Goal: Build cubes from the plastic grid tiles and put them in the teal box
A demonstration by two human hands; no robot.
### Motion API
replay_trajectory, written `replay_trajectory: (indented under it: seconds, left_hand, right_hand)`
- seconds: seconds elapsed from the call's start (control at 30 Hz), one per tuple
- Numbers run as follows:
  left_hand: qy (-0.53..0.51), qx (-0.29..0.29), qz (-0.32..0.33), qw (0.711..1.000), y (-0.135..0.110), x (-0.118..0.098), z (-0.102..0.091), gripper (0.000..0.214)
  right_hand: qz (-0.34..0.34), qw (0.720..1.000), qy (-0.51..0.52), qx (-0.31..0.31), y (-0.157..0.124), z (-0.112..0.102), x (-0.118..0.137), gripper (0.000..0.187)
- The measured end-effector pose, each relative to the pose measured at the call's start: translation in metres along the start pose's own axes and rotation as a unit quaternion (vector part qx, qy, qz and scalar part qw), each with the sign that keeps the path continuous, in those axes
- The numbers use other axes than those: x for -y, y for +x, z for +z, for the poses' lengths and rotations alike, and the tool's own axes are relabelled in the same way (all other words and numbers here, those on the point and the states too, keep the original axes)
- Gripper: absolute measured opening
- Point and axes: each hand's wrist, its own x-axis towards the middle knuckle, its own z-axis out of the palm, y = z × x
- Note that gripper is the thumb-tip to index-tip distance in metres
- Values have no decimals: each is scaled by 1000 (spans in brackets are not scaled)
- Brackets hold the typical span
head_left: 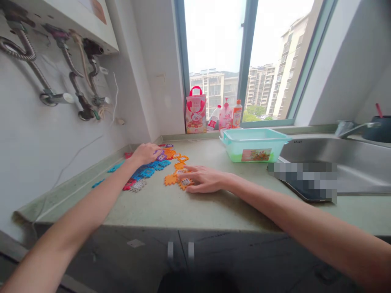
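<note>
Flat gear-edged plastic pieces lie in colour groups on the countertop [159, 207]. My left hand [147, 154] reaches over the back of the pile, its fingers bent together on a purple piece [160, 155]. Blue pieces [148, 172] spread beneath and in front of that wrist, with red pieces [129, 184] and a grey piece [139, 185] nearer me. My right hand [207, 179] rests with fingers spread, the fingertips touching orange pieces [171, 180]. Some of these carry white printed squares. More orange pieces [182, 158] form a line further back.
A turquoise plastic basin [256, 136] stands right of the pieces, beside the steel sink [360, 162]. A dark flat object [301, 185], partly pixelated, lies at the sink's edge. A pink bag [196, 114] and several bottles [226, 116] line the windowsill. Pipes [65, 57] hang at left.
</note>
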Motion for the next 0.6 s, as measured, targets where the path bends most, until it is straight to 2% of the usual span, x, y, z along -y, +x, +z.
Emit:
replay_trajectory:
  seconds: [0.1,0.2,0.3,0.47,0.6]
  left_hand:
    - [-55,30,48,997,-3,-9,8,57]
    - [-74,65,49,994,-3,-19,9,74]
    - [-88,90,39,991,-3,-19,9,84]
    - [-197,153,29,968,-11,-5,4,74]
    - [-228,189,49,954,-19,-3,-10,67]
  right_hand:
    - [-17,1000,2,-12,3,3,0,59]
    - [-4,1000,22,-17,2,5,-3,60]
    - [15,999,34,-14,0,3,-4,63]
    - [28,999,26,8,-1,0,-1,70]
    - [31,999,23,4,-1,1,-1,70]
